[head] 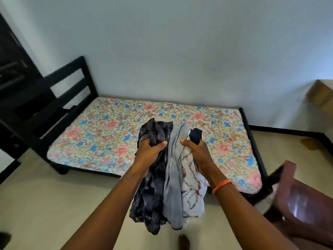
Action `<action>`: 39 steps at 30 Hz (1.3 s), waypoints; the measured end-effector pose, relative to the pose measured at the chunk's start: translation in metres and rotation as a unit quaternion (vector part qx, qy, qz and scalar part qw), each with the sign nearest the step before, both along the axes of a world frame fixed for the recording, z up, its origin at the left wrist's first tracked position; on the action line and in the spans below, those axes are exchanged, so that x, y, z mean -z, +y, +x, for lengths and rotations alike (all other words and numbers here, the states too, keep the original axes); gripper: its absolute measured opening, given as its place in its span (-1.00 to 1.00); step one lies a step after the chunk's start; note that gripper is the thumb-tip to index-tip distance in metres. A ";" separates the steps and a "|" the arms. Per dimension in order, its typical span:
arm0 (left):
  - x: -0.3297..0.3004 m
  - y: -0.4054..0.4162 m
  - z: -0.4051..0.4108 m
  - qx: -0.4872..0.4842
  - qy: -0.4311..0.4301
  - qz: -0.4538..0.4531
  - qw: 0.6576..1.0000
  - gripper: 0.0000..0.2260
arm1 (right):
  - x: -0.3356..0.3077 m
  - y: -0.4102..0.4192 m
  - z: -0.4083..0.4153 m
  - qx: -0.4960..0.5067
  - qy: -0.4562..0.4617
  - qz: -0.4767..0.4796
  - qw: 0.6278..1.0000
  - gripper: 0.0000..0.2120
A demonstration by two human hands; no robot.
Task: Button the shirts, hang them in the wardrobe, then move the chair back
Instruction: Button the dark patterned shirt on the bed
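Left hand (151,150) grips the dark patterned side of a bundle of shirts (169,177), fingers curled into the cloth; right hand (196,154) clutches the pale side, an orange wristband (222,185) on that wrist. The bundle hangs in the air over the near edge of the bed (126,134), its lower ends dangling above the floor (54,195). The flowered mattress lies bare from the black headboard (72,83) to the far rail. A dark red chair (306,201) stands just beside the bed's near right corner. Open floor spreads to the left.
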State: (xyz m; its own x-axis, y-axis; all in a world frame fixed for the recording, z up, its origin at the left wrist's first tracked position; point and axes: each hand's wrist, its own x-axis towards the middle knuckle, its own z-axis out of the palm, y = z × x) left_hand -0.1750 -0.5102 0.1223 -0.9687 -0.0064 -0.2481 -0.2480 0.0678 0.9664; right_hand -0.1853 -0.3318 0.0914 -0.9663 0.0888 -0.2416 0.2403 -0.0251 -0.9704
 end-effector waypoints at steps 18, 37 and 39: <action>0.028 -0.240 -0.299 -0.250 -0.001 -0.015 0.968 -0.98 | 0.001 -0.263 -0.390 -0.239 0.016 0.040 0.970 -0.86; 0.218 -0.552 -0.617 -0.206 -0.159 -0.075 0.962 -0.60 | 0.163 -0.561 -0.782 -0.250 0.072 0.293 0.920 -0.36; 0.286 -0.561 -0.613 -0.189 -0.218 -0.051 0.956 -0.79 | 0.226 -0.587 -0.789 -0.220 0.010 0.371 0.902 -0.35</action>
